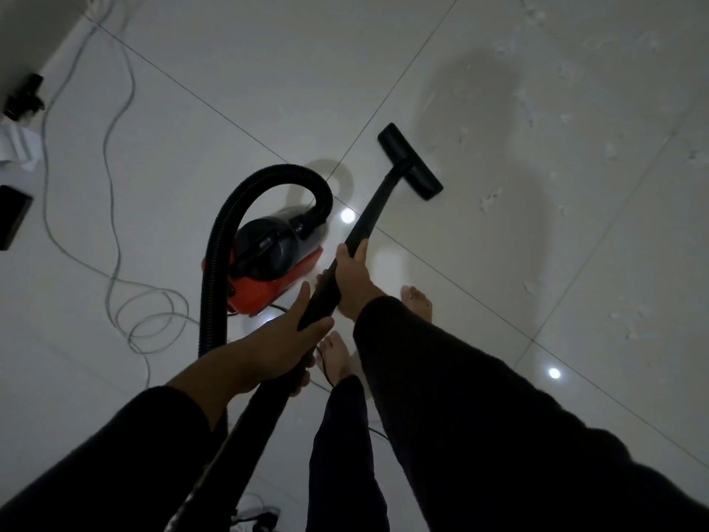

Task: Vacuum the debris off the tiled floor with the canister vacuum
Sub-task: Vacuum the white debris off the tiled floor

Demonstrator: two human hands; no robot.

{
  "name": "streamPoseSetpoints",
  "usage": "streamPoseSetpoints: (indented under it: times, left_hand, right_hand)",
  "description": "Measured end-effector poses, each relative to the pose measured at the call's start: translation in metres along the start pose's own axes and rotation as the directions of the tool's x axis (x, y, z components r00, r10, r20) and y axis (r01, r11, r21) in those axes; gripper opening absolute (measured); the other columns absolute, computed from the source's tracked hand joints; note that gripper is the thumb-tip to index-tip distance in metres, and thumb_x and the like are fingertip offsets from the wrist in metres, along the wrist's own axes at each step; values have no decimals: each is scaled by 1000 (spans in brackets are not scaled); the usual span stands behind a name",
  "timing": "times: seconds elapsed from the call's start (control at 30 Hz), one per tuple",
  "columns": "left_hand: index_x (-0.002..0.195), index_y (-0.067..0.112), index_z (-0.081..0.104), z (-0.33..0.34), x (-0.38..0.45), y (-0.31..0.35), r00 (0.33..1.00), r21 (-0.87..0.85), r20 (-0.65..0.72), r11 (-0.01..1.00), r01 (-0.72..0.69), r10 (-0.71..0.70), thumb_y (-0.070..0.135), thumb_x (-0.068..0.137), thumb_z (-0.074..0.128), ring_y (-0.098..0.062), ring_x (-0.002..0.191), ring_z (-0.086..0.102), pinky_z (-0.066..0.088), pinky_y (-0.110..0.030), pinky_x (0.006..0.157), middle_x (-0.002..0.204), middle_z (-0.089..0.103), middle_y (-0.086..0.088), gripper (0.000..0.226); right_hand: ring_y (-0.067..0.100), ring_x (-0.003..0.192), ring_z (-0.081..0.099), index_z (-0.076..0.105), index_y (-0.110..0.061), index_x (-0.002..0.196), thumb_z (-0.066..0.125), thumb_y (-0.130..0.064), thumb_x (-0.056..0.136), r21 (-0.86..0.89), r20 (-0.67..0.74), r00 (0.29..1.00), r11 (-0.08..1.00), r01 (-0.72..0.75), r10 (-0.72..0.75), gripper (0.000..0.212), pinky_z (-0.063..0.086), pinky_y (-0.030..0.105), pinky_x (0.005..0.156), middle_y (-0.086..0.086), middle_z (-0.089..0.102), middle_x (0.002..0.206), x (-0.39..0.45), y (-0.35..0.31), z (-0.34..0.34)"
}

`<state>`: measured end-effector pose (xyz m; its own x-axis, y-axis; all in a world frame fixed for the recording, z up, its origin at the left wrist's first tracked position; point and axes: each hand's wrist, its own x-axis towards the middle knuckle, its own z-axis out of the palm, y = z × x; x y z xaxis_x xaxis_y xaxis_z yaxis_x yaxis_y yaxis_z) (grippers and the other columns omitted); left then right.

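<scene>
The canister vacuum [268, 259], red and black, sits on the tiled floor [230, 63] left of the frame's centre. Its ribbed hose [230, 209] arches up and over to the black wand [368, 213], which slants toward the upper right and ends in the floor nozzle [410, 163], flat on the tile. The right hand [353, 278] grips the wand mid-length; the left hand [280, 339] wraps around it lower down. Pale debris [491, 197] lies scattered right of the nozzle. A grey cable [115, 155] loops along the left side.

Home interior, glossy tiled floor [238, 109], loose cables [115, 120], bare feet [416, 301]
</scene>
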<state>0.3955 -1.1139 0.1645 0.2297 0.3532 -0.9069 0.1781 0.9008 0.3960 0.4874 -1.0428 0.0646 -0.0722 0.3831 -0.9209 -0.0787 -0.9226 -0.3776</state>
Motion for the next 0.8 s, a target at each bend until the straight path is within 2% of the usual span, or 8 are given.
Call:
streamPoseSetpoints:
  times: [0.1,0.13,0.27,0.33,0.47,0.63,0.73,0.8]
  left_hand:
    - [142,55,4,-2,2,9,998,19,-15,998,-58,58,32,99,43,-19,53,51,49,-27,48,74,50,-12,63]
    - [143,53,4,-1,2,12,997,32,-26,996,-78,78,29,99,43,-19,54,52,49,-27,48,74,52,-12,64]
    - [144,49,4,2,-8,24,993,68,-19,991,-114,116,20,99,42,-24,63,59,55,-30,55,80,58,-12,66]
    - [144,50,0,0,-16,27,996,89,18,992,-84,83,25,100,41,-24,67,64,58,-29,56,85,60,-13,65]
    - [143,54,-6,-6,-22,24,998,135,60,990,-34,26,28,99,45,-19,62,60,55,-29,53,82,56,-15,73]
    - [145,49,-2,-10,-11,29,994,140,46,985,-102,96,24,100,42,-17,57,56,53,-25,51,76,54,-13,68]
    - [148,44,0,-11,0,40,988,136,21,978,-157,156,23,100,41,-19,57,54,52,-25,51,72,54,-11,66]
    - [147,47,0,-12,8,51,985,121,23,978,-170,169,24,100,41,-17,57,55,51,-26,52,71,54,-9,67]
  right_hand:
    - [16,85,61,-2,-45,150,39,-31,103,187,78,996,982,25,-40,64,57,32,74,8,57,123,-23,9,1]
    - [16,85,62,1,-46,149,40,-30,102,228,82,996,973,26,-46,64,56,30,69,6,58,123,-30,12,2]
    - [13,63,56,18,-39,149,40,-18,100,226,52,992,969,102,-117,58,53,25,57,3,58,81,-34,6,5]
    - [11,57,52,15,-38,151,40,-18,100,197,26,995,976,91,-98,60,51,23,54,2,55,74,-32,-4,6]
    - [12,62,52,6,-44,151,40,-22,101,109,-2,1000,994,15,-15,64,49,27,60,2,54,76,-30,-15,9]
    - [14,65,53,4,-46,150,41,-23,100,39,-27,1000,999,2,-1,66,50,31,64,4,54,83,-23,-31,13]
    - [18,84,53,2,-43,151,40,-24,101,8,-4,1000,1000,10,-10,66,52,40,88,12,51,128,-21,-53,11]
    - [19,87,51,1,-41,152,38,-22,102,-45,-32,999,999,12,-13,64,47,41,93,11,46,136,-14,-69,11]
